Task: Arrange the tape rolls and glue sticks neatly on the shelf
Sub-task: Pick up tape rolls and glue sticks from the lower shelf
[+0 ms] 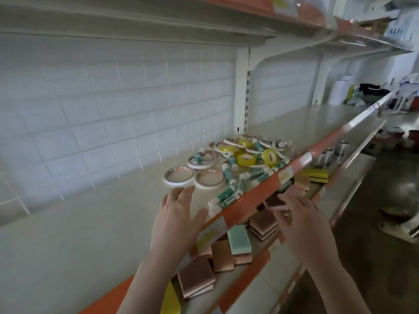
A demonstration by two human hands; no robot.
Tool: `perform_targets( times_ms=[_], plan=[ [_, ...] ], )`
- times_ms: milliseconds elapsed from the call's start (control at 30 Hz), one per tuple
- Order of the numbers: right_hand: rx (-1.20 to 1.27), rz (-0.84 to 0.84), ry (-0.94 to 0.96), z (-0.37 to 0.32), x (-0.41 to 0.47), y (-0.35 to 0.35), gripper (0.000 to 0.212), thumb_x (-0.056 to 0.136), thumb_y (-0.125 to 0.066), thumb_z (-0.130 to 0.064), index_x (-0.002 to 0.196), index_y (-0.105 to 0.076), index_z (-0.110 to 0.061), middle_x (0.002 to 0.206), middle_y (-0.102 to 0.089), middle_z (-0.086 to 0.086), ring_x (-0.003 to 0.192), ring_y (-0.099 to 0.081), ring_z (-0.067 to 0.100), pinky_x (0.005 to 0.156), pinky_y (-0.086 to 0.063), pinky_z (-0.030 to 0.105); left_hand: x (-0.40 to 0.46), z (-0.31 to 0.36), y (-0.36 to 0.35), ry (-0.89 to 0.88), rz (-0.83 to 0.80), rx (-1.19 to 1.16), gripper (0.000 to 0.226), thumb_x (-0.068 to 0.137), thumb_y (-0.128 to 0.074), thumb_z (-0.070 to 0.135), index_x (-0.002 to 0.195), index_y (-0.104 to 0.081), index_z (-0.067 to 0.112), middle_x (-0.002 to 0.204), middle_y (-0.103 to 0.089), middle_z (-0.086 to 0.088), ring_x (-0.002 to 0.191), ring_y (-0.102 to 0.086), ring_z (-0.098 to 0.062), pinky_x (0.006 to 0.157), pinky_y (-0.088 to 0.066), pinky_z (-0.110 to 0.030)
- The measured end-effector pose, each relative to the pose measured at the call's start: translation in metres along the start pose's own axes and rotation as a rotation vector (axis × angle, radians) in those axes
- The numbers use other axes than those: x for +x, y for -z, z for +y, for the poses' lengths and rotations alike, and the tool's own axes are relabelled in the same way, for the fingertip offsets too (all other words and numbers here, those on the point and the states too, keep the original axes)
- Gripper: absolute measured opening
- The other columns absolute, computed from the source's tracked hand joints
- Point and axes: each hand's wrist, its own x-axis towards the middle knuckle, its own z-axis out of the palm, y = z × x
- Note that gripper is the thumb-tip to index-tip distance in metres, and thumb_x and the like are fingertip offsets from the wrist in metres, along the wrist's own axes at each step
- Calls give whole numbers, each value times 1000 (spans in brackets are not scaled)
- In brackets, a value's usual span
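White grid-backed shelving holds a pale shelf [90, 234] where white tape rolls [179, 176], yellow tape rolls [246, 159] and teal glue sticks [226, 197] lie jumbled by the orange front edge. Her left hand [179, 218] hovers spread and empty just before the nearest rolls; the right hand [301, 220], fingers loosely curled, holds nothing above sponges [264, 223] on the shelf below.
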Motion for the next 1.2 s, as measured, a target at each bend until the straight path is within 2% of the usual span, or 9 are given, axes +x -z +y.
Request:
perform_targets(
  times_ms=[133, 300, 433, 633, 733, 867, 967, 1067, 1200],
  plan=[
    [48, -5, 29, 24, 55, -8, 36, 89, -57, -26, 123, -57, -15, 113, -61, 2, 102, -57, 18, 82, -46, 31, 38, 19, -26, 7, -1, 5, 52, 90, -55, 39, 138, -39, 27, 141, -41, 4, 129, -35, -16, 98, -34, -27],
    [121, -3, 110, 40, 109, -25, 35, 88, -60, -23, 121, -59, -11, 109, -62, 6, 93, -60, 21, 73, -43, 28, 62, 29, -52, 67, -11, 14, 41, 88, -58, 38, 127, -54, 27, 128, -54, 4, 120, -46, -14, 95, -38, -28],
    [200, -24, 313, 48, 154, -44, 31, 83, -66, -15, 112, -64, -5, 102, -66, 13, 89, -62, 32, 73, -52, 41, 68, 38, -68, 233, 28, 51, 33, 87, -59, 36, 118, -62, 27, 112, -61, 4, 107, -54, -15, 88, -41, -26],
    [302, -59, 572, 55, 190, -60, 30, 80, -70, -13, 109, -66, -6, 97, -68, 11, 88, -63, 32, 71, -53, 39, 58, 55, -73, 490, 110, 105, 24, 84, -63, 36, 105, -69, 28, 98, -59, 7, 96, -58, -14, 75, -36, -21],
    [354, -85, 635, 58, 196, -68, 27, 80, -70, -12, 106, -68, -7, 96, -68, 9, 89, -62, 32, 75, -51, 41, 50, 54, -71, 570, 82, 95, 24, 80, -67, 40, 99, -72, 26, 91, -56, 9, 91, -58, -13, 79, -41, -24],
    [410, -114, 749, 56, 196, -70, 23, 76, -73, -12, 98, -71, -6, 88, -69, 8, 83, -64, 31, 72, -51, 39, 48, 56, -67, 603, 33, 72, 15, 80, -67, 39, 90, -73, 28, 90, -58, 6, 89, -57, -14, 83, -45, -31],
    [429, -197, 834, 51, 197, -69, 24, 80, -68, -20, 101, -71, -9, 92, -70, 4, 88, -64, 26, 75, -51, 36, 51, 57, -64, 587, 0, 91, 7, 82, -66, 36, 82, -66, 29, 85, -56, 6, 83, -57, -15, 80, -46, -32],
    [436, -289, 884, 48, 197, -69, 29, 83, -60, -29, 104, -70, -12, 94, -70, 0, 91, -63, 23, 75, -54, 36, 51, 56, -62, 537, -30, 102, 8, 85, -64, 33, 80, -59, 29, 84, -57, 8, 81, -55, -14, 77, -46, -33],
    [386, -445, 920, 41, 195, -73, 40, 85, -58, -41, 118, -64, -18, 109, -63, -8, 108, -53, 15, 91, -46, 29, 49, 53, -57, 507, -35, 125, 12, 89, -57, 36, 86, -59, 24, 84, -62, 9, 81, -57, -13, 74, -47, -34]
  ],
)
